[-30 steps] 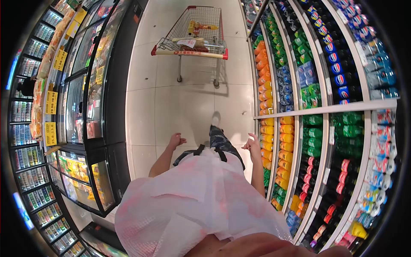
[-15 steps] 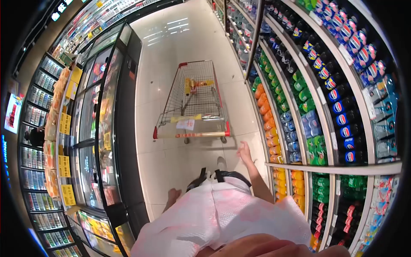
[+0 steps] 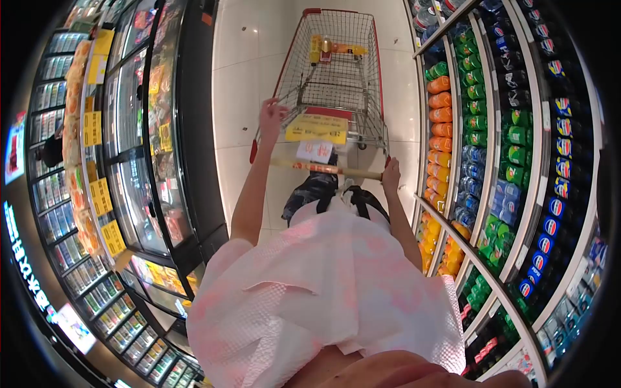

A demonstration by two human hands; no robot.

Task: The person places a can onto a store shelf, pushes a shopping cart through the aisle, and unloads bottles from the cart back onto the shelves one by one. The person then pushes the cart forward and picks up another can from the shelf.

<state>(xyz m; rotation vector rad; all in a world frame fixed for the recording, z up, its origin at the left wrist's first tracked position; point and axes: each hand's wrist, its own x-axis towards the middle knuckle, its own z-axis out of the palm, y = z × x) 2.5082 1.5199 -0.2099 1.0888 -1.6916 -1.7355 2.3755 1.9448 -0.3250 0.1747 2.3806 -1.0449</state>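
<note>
A wire shopping cart [image 3: 333, 84] with red trim stands right in front of me. My right hand [image 3: 391, 173] is closed around the right end of its handle bar [image 3: 359, 173]. My left hand [image 3: 272, 114] is raised over the cart's left rear corner, fingers apart and holding nothing. A yellow sign [image 3: 317, 132] and a white paper tag [image 3: 314, 151] hang at the handle. Inside the basket lie a yellow package [image 3: 315, 49], a bottle with amber contents [image 3: 326, 48] and another yellow-orange item [image 3: 352, 50].
Shelves of drinks line my right, with orange bottles [image 3: 441, 115], green bottles [image 3: 515, 136] and dark cola bottles [image 3: 550, 226]. A black glass-fronted cooler [image 3: 194, 116] runs along the left, with yellow price signs [image 3: 100, 196] beyond it. Pale floor tiles [image 3: 239, 77] lie between.
I have come up to the cart, which was farther ahead and out of reach. My right hand has taken hold of the handle; my left arm has swung forward and up.
</note>
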